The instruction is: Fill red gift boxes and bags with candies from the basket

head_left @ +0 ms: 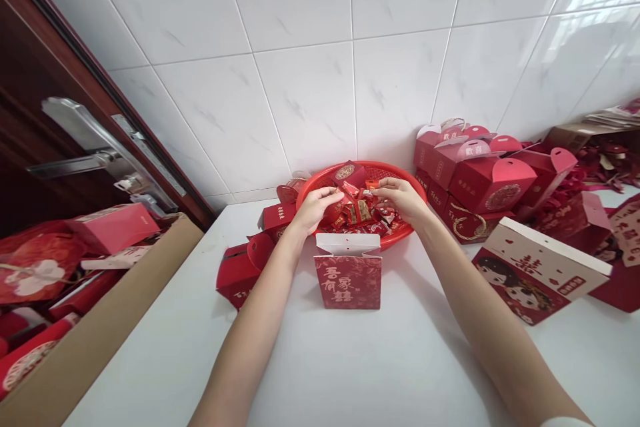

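Observation:
A red plastic basket (420, 180) with a heap of wrapped candies (361, 210) stands against the wall. Over its left side, my left hand (314, 210) pinches a red-wrapped candy (351, 189) between thumb and fingers. My right hand (404, 200) reaches over the right side with its fingers closed together at the candies; what they hold is too small to make out. In front of the basket stands an upright red gift box (349, 283) with white Chinese lettering, its white top flaps raised. A small red box (350, 175) lies at the back of the basket.
Red gift boxes (493, 183) are stacked at right, beside a red-and-white box with cartoon figures (537, 273). More red boxes (245, 267) stand left of the basket. A cardboard carton (135, 280) full of red packaging is at far left, below a door handle (75, 163). White tiles back the table.

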### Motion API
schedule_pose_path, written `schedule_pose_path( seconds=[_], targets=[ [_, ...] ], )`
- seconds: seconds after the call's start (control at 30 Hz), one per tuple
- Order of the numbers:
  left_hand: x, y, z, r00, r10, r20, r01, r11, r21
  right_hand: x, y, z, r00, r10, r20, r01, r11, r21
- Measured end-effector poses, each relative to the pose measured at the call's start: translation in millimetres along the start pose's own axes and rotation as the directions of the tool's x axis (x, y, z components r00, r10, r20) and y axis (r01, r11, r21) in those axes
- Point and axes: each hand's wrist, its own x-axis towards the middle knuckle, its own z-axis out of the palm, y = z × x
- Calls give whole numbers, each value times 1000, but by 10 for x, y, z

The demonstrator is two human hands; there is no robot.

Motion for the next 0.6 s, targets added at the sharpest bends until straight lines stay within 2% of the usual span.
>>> schedule_pose_path(
  seconds=[0.37, 0.47, 0.6],
  targets=[
    [8, -12, -18, 998, -8, -61, 6, 1000, -26, -1, -1, 10, 999, -27, 21, 28, 999, -31],
    [-4, -24, -26, 998, 44, -51, -44, 999, -1, -9, 1, 15, 999, -42, 27, 44, 996, -73],
    [-18, -60, -16, 986, 167, -16, -162, 972, 169, -21, 10, 23, 996, -68, 57, 76, 985, -157]
  ],
)
